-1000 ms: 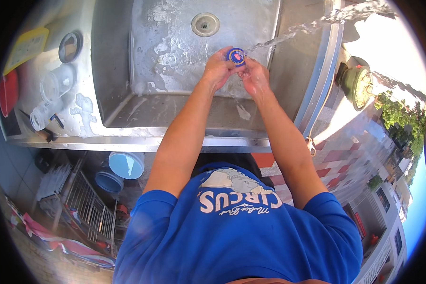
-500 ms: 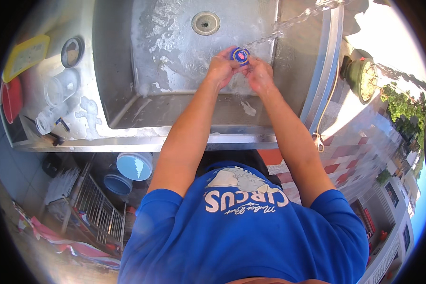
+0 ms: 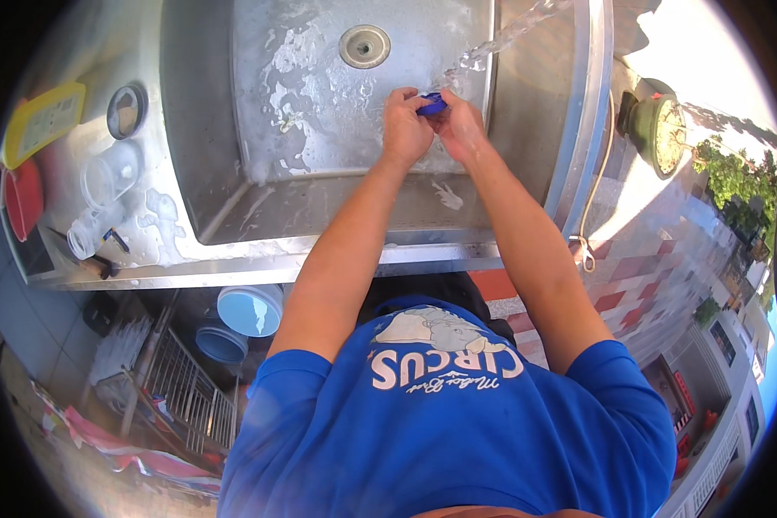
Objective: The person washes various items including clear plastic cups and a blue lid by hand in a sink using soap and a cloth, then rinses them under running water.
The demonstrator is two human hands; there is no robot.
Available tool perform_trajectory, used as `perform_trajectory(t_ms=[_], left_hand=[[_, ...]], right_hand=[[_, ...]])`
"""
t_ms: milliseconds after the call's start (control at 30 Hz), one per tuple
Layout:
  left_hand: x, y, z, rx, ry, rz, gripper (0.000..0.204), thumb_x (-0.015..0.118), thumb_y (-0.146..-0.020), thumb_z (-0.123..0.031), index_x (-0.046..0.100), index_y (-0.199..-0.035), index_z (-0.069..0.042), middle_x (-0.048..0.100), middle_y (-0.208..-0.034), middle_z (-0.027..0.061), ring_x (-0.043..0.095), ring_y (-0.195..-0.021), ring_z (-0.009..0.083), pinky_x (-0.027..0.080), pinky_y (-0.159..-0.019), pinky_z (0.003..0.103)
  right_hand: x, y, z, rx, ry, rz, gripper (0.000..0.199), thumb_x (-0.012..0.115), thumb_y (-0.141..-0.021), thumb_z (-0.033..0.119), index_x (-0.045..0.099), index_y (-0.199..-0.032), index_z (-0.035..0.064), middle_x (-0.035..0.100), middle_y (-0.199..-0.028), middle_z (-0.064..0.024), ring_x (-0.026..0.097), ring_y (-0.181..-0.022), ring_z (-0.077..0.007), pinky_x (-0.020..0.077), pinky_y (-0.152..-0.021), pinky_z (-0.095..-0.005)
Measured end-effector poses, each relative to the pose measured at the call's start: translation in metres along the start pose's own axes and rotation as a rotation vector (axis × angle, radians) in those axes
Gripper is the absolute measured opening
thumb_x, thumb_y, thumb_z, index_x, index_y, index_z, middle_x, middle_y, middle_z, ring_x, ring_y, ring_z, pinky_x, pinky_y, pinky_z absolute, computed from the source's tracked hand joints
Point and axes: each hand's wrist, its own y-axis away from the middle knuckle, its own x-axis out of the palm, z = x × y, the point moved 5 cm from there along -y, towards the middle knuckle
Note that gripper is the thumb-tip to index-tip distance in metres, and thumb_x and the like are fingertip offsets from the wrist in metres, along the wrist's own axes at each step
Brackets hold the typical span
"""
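Both my hands hold a blue round lid [image 3: 432,104] over the metal sink [image 3: 363,104]. My left hand [image 3: 407,129] grips its left side, fingers curled around the rim. On the right edge of the lid, my right hand [image 3: 460,129] is closed with bent fingers. The lid is tilted, with its rim toward me. A stream of water [image 3: 514,34] comes from the upper right and runs down onto the lid and fingers. Farther off in the basin lies the round drain [image 3: 364,46], with white suds left of it.
On the left counter are a clear plastic jar [image 3: 112,173], a second clear jar [image 3: 85,235], a dark-rimmed round piece [image 3: 127,110], a yellow box [image 3: 47,123] and a red container [image 3: 23,198]. Buckets [image 3: 250,311] stand below. A cord [image 3: 603,177] hangs by the sink's right edge.
The lid has turned from showing its printed top to standing tilted with its blue rim in view. My fingers have shifted around it.
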Motion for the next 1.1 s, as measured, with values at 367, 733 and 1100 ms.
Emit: perform_trajectory(t_ms=[367, 733, 1100], left_hand=[[0.005, -0.010, 0.020, -0.305, 0.253, 0.179, 0.071, 0.083, -0.072, -0.006, 0.051, -0.134, 0.008, 0.065, -0.121, 0.0237, 0.069, -0.105, 0.0315, 0.056, -0.091, 0.039], [0.003, -0.019, 0.024, -0.195, 0.145, 0.165, 0.070, 0.088, -0.068, -0.017, 0.057, -0.126, 0.008, 0.063, -0.123, 0.0268, 0.063, -0.116, 0.0353, 0.050, -0.100, 0.041], [-0.004, -0.039, 0.020, -0.072, 0.124, 0.165, 0.051, 0.079, -0.069, -0.009, 0.062, -0.115, 0.004, 0.066, -0.110, 0.0270, 0.064, -0.105, 0.0434, 0.053, -0.091, 0.046]], right_hand=[[-0.010, -0.025, 0.000, -0.107, 0.033, -0.009, 0.013, 0.054, -0.098, 0.002, 0.060, -0.109, -0.0016, 0.063, -0.101, -0.0122, 0.063, -0.089, -0.0253, 0.0546, -0.071, -0.0407], [-0.001, -0.018, -0.007, -0.093, 0.006, -0.004, 0.031, 0.053, -0.100, 0.004, 0.055, -0.129, -0.0038, 0.062, -0.112, -0.0138, 0.061, -0.091, -0.0226, 0.0514, -0.069, -0.0368], [0.041, 0.015, 0.003, -0.620, 0.624, 0.130, 0.033, 0.053, -0.099, 0.005, 0.058, -0.130, -0.0058, 0.068, -0.119, -0.0148, 0.062, -0.112, -0.0205, 0.0483, -0.098, -0.0335]])
